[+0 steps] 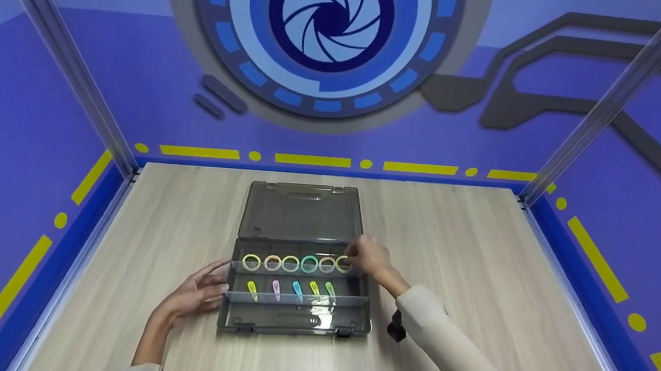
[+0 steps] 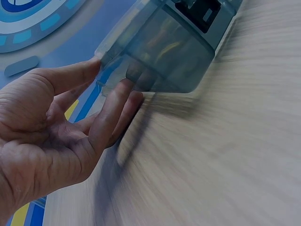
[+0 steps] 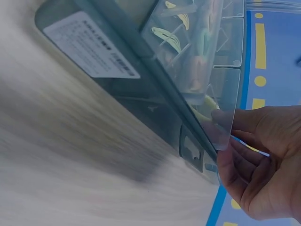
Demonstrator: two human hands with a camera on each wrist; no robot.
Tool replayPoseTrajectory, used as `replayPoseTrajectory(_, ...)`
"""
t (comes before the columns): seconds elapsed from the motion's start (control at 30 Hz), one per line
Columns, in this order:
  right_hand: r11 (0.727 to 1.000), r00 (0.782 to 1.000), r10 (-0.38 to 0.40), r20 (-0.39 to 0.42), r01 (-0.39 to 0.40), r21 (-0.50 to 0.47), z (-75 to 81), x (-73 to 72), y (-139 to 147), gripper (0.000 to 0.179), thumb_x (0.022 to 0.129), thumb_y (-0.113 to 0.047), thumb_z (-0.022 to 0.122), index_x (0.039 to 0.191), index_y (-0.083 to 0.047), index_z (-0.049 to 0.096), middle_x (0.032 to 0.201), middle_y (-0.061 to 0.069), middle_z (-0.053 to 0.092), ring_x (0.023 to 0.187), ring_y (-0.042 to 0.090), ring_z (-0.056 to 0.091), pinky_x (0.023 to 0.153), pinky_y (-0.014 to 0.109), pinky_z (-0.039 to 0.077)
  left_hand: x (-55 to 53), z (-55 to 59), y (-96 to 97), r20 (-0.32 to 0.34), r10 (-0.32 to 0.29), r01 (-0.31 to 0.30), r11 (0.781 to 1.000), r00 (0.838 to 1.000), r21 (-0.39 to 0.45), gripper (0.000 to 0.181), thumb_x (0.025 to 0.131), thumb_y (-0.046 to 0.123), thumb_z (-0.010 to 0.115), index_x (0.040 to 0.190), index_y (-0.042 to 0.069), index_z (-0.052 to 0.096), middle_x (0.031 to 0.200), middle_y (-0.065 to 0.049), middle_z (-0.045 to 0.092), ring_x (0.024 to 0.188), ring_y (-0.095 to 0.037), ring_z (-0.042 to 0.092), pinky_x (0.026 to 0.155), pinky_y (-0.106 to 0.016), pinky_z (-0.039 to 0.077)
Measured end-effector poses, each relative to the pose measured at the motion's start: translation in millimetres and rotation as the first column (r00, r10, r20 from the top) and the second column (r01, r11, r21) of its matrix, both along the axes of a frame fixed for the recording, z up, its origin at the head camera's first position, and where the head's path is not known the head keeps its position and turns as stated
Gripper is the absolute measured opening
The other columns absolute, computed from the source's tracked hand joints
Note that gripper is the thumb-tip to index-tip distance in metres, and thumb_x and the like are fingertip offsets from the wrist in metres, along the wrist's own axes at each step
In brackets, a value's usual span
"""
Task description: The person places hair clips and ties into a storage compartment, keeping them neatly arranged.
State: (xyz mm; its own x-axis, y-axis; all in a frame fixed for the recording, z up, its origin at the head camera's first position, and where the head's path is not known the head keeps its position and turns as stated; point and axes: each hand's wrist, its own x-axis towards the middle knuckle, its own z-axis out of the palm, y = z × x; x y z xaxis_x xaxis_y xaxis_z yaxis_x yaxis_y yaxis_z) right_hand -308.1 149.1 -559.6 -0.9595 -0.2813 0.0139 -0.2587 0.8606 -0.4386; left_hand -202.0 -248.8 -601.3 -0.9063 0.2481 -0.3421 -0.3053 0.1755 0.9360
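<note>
A smoky grey see-through plastic case [image 1: 294, 324] lies open on the table, its lid [image 1: 302, 212] tipped back. Six-ish ring-shaped hair ties, several in all, stand in a row in the back compartment, among them a green hair tie [image 1: 310, 256]. Snap hair clips, such as a blue clip [image 1: 297, 288], line the middle compartment. My right hand [image 1: 371, 256] pinches the yellow hair tie [image 3: 207, 112] at the row's right end, thumb and finger reaching over the case's wall. With loosely extended fingers, my left hand [image 1: 192, 293] touches the case's left side.
Clear dividers [image 1: 293, 298] split the case lengthwise, and the front compartment holds no items. Two latches, one a black latch [image 1: 344, 332], sit on the front edge. The wooden table [image 1: 449, 234] is bounded by blue printed walls [image 1: 121, 95] and metal posts.
</note>
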Motion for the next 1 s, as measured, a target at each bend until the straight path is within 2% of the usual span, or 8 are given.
replayPoseTrajectory(0.17, 0.998, 0.999, 0.041, -0.012, -0.041, -0.048, -1.3, 1.4, 4, 0.004, 0.082, 0.000, 0.078, 0.084, -0.003, 0.080, 0.081, 0.010, 0.078, 0.072, 0.025, 0.072, 0.068, 0.044, 0.060, 2.0, -1.2, 1.5, 0.013, 0.014, -0.014, 1.000, 1.000, 0.008, 0.075, 0.101, 0.025, 0.066, 0.164, 0.019, 0.025, 0.156, -0.031, 0.035, 0.133, -0.036, 0.056, 0.101, -0.043, 0.054)
replayPoseTrajectory(0.27, 0.992, 0.997, 0.069, -0.015, -0.071, -0.109, -0.5, 1.8, 6, 0.004, 0.082, 0.003, 0.077, 0.085, 0.001, 0.079, 0.082, 0.014, 0.078, 0.074, 0.027, 0.073, 0.068, 0.045, 0.060, 2.3, -1.9, 1.3, 0.006, 0.013, -0.013, 1.000, 1.000, 0.005, 0.076, 0.101, 0.026, 0.067, 0.164, 0.019, 0.025, 0.156, -0.030, 0.036, 0.131, -0.034, 0.056, 0.100, -0.041, 0.055)
replayPoseTrajectory(0.43, 0.967, 0.991, 0.133, 0.000, -0.129, -0.221, 4.5, 4.8, 13, 0.007, 0.084, 0.007, 0.074, 0.090, 0.007, 0.076, 0.085, 0.020, 0.077, 0.078, 0.032, 0.074, 0.070, 0.045, 0.060, 1.9, -1.2, 0.6, -0.011, 0.005, -0.005, 1.000, 1.000, 0.009, 0.076, 0.101, 0.026, 0.067, 0.164, 0.019, 0.026, 0.154, -0.029, 0.038, 0.129, -0.031, 0.058, 0.097, -0.038, 0.056)
replayPoseTrajectory(0.67, 0.924, 0.978, 0.208, 0.002, -0.196, -0.328, 9.3, 9.0, 28, 0.013, 0.087, 0.005, 0.072, 0.099, 0.011, 0.074, 0.093, 0.024, 0.076, 0.084, 0.035, 0.073, 0.073, 0.044, 0.061, 2.2, 0.2, -0.6, -0.022, -0.002, 0.001, 1.000, 1.000, -0.011, 0.074, 0.100, 0.024, 0.068, 0.163, 0.018, 0.028, 0.150, -0.027, 0.041, 0.121, -0.023, 0.060, 0.096, -0.038, 0.056)
replayPoseTrajectory(0.87, 0.892, 0.980, 0.201, -0.002, -0.184, -0.414, 11.3, 8.6, 46, 0.024, 0.090, 0.005, 0.070, 0.112, 0.012, 0.070, 0.108, 0.033, 0.071, 0.092, 0.044, 0.073, 0.080, 0.046, 0.061, -2.7, 1.6, -1.2, -0.032, -0.027, 0.027, 0.999, 0.999, -0.018, 0.073, 0.100, 0.020, 0.067, 0.162, 0.014, 0.028, 0.149, -0.029, 0.042, 0.116, -0.020, 0.062, 0.095, -0.038, 0.057)
replayPoseTrajectory(1.0, 0.891, 0.986, 0.166, -0.034, -0.164, -0.424, 13.2, 8.1, 64, 0.031, 0.090, 0.003, 0.070, 0.119, 0.014, 0.066, 0.115, 0.037, 0.068, 0.098, 0.050, 0.070, 0.085, 0.052, 0.060, -6.6, 1.9, -3.2, -0.110, -0.080, 0.079, 0.997, 0.991, -0.013, 0.073, 0.100, 0.017, 0.067, 0.161, 0.006, 0.028, 0.148, -0.034, 0.042, 0.117, -0.023, 0.063, 0.096, -0.040, 0.057)
